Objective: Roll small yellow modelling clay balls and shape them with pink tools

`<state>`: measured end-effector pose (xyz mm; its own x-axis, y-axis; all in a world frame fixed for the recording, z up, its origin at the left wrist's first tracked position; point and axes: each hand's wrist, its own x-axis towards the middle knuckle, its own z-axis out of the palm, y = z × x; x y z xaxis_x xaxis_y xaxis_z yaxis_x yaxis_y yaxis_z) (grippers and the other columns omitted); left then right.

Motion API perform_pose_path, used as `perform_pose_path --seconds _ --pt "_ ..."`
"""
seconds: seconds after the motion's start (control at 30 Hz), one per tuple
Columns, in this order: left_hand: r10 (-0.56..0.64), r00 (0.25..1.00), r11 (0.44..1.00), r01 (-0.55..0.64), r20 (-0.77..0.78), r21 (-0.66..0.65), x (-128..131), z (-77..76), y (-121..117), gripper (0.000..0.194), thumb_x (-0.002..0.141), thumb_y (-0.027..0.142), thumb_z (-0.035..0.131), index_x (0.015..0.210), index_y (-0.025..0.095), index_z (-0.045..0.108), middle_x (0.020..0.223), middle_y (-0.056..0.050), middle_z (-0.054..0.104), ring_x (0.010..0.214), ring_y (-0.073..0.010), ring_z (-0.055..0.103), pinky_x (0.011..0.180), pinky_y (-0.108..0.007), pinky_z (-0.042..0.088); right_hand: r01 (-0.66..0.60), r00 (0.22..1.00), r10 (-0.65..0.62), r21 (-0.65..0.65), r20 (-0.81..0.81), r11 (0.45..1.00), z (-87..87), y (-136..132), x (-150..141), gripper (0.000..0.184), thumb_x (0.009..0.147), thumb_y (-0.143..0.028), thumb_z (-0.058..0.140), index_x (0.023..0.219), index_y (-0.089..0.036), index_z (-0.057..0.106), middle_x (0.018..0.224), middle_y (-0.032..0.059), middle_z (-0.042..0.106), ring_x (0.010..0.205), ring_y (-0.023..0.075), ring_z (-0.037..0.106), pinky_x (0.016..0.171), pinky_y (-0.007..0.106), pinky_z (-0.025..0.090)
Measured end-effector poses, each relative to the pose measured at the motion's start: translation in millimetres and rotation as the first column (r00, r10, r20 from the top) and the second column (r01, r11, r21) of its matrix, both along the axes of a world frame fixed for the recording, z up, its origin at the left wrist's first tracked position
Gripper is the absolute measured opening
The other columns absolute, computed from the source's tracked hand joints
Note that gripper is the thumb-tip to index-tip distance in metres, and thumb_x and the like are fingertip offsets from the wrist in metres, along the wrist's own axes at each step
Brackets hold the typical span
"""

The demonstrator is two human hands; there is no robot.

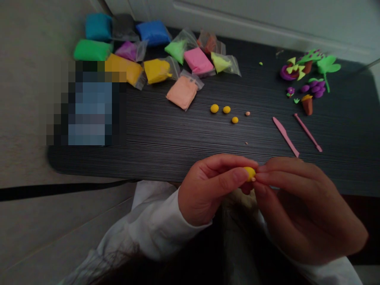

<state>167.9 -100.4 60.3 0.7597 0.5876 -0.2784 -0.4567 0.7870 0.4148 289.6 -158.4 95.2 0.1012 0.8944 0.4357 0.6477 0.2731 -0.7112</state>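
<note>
My left hand (208,186) is closed on a yellow clay ball (249,173), gripped between thumb and fingers above the table's front edge. A tiny peach clay piece (253,179) sits against the ball's right side. My right hand (308,202) is pinched at that spot, its thumb and fingertips on the peach piece. Beyond my hands, three yellow clay balls (214,108) lie on the table, with a small peach clay ball (247,113) to their right. A peach crumb (246,143) lies nearer to me.
Bags of coloured clay, among them a peach one (182,92), cover the dark table's (166,134) back left. A pixelated patch (89,111) hides the left end. At right lie a pink clay knife (285,136), a thin pink tool (308,132) and several clay plant figures (317,88).
</note>
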Motion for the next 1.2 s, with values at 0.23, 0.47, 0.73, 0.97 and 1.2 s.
perform_pose_path --seconds 0.23,0.47,0.73,0.97,1.2 --pt "0.0 0.999 1.0 0.001 -0.047 0.03 -1.1 0.1 1.1 0.01 0.071 0.023 0.067 0.08 0.019 0.071 0.069 0.002 0.064 0.062 -0.0051 0.053 0.066 -0.017 0.043 0.011 1.0 -0.011 -0.013 -0.009 1.0 -0.4 -0.1 0.6 0.027 0.069 -0.001 0.059 0.091 -0.017 0.061 0.082 0.0022 0.063 0.076 0.0119 0.059 0.066 0.026 0.05" --pt "-0.006 0.997 0.999 0.009 -0.081 0.032 -1.5 0.2 1.4 0.01 0.07 0.024 0.068 0.078 0.02 0.071 0.07 0.001 0.064 0.063 -0.0067 0.054 0.065 -0.02 0.044 -0.016 0.999 0.017 -0.023 0.035 1.0 1.5 -0.9 3.5 0.027 0.069 0.0 0.06 0.091 -0.016 0.06 0.082 0.0024 0.063 0.076 0.0115 0.058 0.068 0.025 0.05" --pt "-0.019 0.998 0.999 0.022 -0.068 0.048 -2.3 -0.5 2.2 0.011 0.072 0.023 0.066 0.081 0.019 0.07 0.071 0.001 0.064 0.064 -0.005 0.054 0.066 -0.016 0.043 -0.009 0.999 0.01 -0.014 0.038 1.0 1.7 -0.5 4.6 0.027 0.07 -0.003 0.06 0.093 -0.018 0.06 0.083 0.0018 0.063 0.077 0.0115 0.059 0.067 0.026 0.05" --pt "-0.029 0.995 0.999 0.032 -0.093 0.034 -2.3 -1.3 2.1 0.01 0.07 0.022 0.068 0.08 0.019 0.069 0.07 0.002 0.063 0.062 -0.005 0.054 0.064 -0.017 0.043 -0.01 0.997 0.012 -0.029 0.074 1.0 3.6 2.0 4.1 0.028 0.068 -0.004 0.061 0.091 -0.02 0.062 0.079 0.0018 0.065 0.072 0.0129 0.06 0.061 0.027 0.051" --pt "-0.016 0.993 1.0 0.018 -0.118 0.018 -0.7 0.4 2.9 0.009 0.067 0.024 0.07 0.073 0.017 0.068 0.067 0.002 0.062 0.06 -0.0066 0.053 0.061 -0.02 0.042 -0.003 0.998 0.006 -0.037 0.064 0.999 0.1 -2.5 5.7 0.029 0.068 -0.002 0.062 0.091 -0.02 0.062 0.081 0.0022 0.065 0.075 0.0135 0.06 0.065 0.028 0.05"
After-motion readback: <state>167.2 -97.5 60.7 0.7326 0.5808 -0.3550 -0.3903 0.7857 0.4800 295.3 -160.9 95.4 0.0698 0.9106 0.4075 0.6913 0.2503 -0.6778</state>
